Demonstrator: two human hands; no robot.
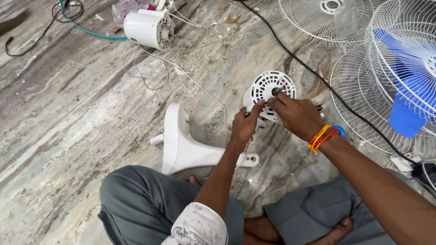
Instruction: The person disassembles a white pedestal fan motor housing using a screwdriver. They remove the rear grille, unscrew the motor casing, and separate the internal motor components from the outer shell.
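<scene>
1. Hands meet at the centre of the frame over a white fan motor housing (268, 93), a round vented casing that sits on the marble floor (68, 136) between the person's knees and the fan grilles.

2. The left hand (245, 124) is closed around the lower left edge of the housing, fingers wrapped narrowly on its rim; the grip looks meant to keep the casing from turning or sliding.

3. The right hand (295, 115) comes in from the right with its fingertips pinched at the middle of the vented face, where a short dark shaft or tool tip (277, 90) shows. Whether it holds a small tool or only the shaft cannot be told. A band of orange, red and blue threads (324, 136) sits on that wrist.

4. A white fan stand piece (181, 143) lies on its side just left of the hands, near the left knee, within easy reach.

5. A thin white cable (200, 86) runs from the housing toward the upper left of the frame, where a second white motor (150, 28) lies well apart from the work.

6. A black cable (318, 77) crosses diagonally just right of the housing.

7. Wire fan guards (363, 90) and a blue fan blade (408, 104) are stacked at the right edge, set clear of the hands.

8. The person sits cross-legged in grey trousers (136, 204), bare feet at the bottom, so the housing stays close and low.
</scene>
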